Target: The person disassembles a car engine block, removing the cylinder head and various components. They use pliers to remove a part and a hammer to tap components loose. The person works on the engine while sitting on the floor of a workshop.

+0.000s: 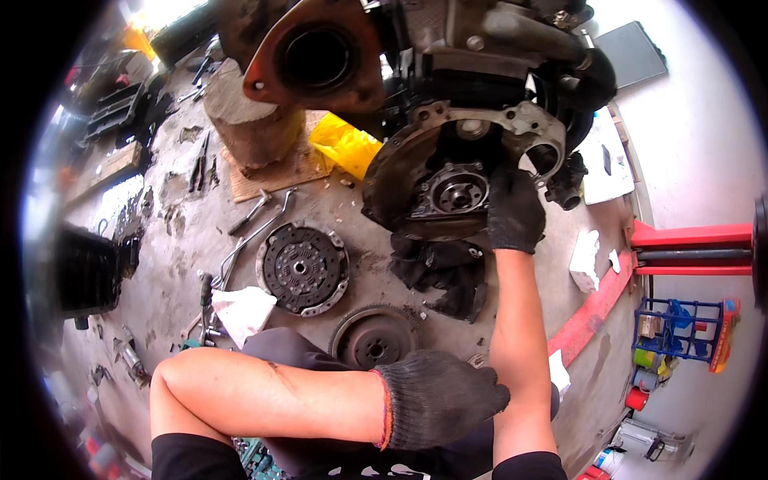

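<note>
Hub: round metal hub [461,194], bolt holes around its centre, sits inside the housing [386,180], low in the opening, facing the person.
Housing: big open metal shell on the near side of the engine [472,44], round hole in its right-hand ear.
Right hand: black glove [516,212], at the right side of the housing opening, just beside the hub. Fingers reach up into shadow; can't tell if they grip anything.
Left hand: black knit glove [440,398], orange cuff edge, forearm crossing low in front of the body. Fingers curled in, tips at the right forearm [520,328]; can't tell if it holds anything or touches the arm.
Below housing: crumpled black cloth [440,272] on the floor [180,240].
Nearer the body: flywheel [378,340], flat on the floor, toothed rim, bolt circle in the middle, near the left hand.
Left of cloth: clutch [302,268], flat, splined centre up.
Left of clutch: long-handled wrench [260,228]; white paper [244,310] just below.
Upper left: rusty flange [268,60] with a round bore; log [256,120] on a board [280,172]; yellow bag [344,144] beside it; pliers [199,164] farther left.
Right side: red beam [592,312] along the floor, blue rack [676,332] beyond.
</note>
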A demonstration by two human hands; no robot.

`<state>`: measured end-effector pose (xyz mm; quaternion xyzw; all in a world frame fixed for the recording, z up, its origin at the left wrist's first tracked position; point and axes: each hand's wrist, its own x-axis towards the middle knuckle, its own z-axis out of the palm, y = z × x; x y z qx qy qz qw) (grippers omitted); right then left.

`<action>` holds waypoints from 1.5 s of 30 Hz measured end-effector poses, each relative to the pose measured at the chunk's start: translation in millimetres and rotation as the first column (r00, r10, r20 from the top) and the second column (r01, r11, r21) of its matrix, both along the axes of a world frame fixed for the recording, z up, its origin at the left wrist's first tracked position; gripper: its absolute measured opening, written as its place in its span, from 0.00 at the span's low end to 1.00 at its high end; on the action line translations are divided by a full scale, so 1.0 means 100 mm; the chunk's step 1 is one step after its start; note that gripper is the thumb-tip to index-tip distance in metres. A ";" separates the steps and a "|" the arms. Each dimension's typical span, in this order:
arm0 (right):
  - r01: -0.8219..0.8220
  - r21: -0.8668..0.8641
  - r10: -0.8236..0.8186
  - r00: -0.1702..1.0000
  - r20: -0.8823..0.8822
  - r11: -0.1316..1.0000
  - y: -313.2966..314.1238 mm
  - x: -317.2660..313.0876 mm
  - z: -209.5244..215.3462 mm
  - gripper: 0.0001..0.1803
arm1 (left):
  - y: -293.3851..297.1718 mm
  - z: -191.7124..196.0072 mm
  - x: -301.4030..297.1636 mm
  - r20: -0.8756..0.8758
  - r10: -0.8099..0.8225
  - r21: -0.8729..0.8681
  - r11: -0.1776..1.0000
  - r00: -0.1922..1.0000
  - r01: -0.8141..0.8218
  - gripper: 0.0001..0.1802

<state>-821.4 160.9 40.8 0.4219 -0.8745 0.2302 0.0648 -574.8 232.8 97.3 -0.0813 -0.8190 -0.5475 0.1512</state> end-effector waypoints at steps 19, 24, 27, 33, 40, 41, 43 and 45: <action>-0.017 -0.075 0.017 1.000 -0.001 0.997 -0.02 -0.03 -0.04 0.20 | -0.27 0.12 -0.13 0.317 0.103 -0.147 0.987 0.943 -0.058 0.16; -0.009 -0.107 0.009 1.000 -0.006 0.994 0.00 0.01 -0.01 0.21 | -0.30 0.16 -0.12 0.310 0.294 -0.051 0.955 0.904 -0.293 0.17; 0.063 0.060 -0.070 0.990 0.124 0.996 -0.09 0.05 0.12 0.24 | -0.35 0.16 -0.15 0.315 0.454 -0.006 0.879 0.833 -0.477 0.13; 0.073 -0.015 -0.065 0.955 0.291 0.997 0.01 -0.04 0.07 0.30 | -0.78 -0.04 -0.32 0.514 0.412 0.555 0.509 0.753 -0.658 0.08; -0.438 -0.543 0.657 0.686 0.313 0.716 0.40 0.88 -0.15 0.13 | -0.99 -0.72 -0.33 0.554 0.493 0.721 0.120 0.671 -0.683 0.15; -0.464 -0.527 0.650 0.720 0.243 0.712 0.38 0.91 -0.15 0.14 | -1.02 -0.74 -0.32 0.556 0.486 0.727 0.110 0.675 -0.678 0.14; -0.512 -0.491 0.629 0.771 0.099 0.704 0.32 0.97 -0.15 0.15 | -1.06 -0.77 -0.27 0.544 0.513 0.734 0.093 0.664 -0.673 0.15; -0.440 -0.508 0.550 0.831 0.081 0.740 0.28 0.96 -0.20 0.14 | -0.99 -0.75 -0.29 0.523 0.564 0.741 0.069 0.638 -0.668 0.17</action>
